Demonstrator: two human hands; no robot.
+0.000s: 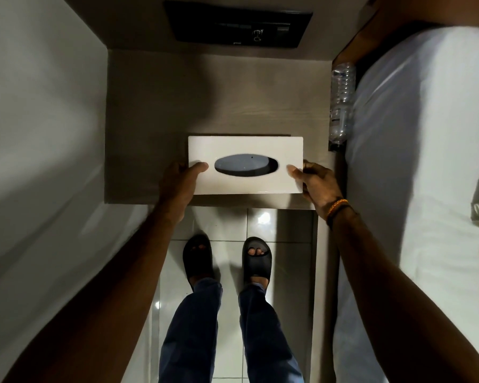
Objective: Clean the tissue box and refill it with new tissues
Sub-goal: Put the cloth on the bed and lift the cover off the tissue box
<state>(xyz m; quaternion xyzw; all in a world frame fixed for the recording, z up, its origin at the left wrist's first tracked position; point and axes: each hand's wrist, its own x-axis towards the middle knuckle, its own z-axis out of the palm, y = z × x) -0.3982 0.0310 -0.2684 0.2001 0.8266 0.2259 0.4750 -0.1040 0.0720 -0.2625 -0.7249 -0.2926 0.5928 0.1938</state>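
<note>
Fingers of left hand [177,183] and right hand [317,186] grip the tissue box [245,145] ends

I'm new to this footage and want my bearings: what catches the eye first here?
A white tissue box sits mid-frame on a brown table, its dark oval slot showing no tissue. The left hand and right hand grip its two short ends, thumbs on top. A clear plastic bottle lies at the table's right edge beside white bedding.
</note>
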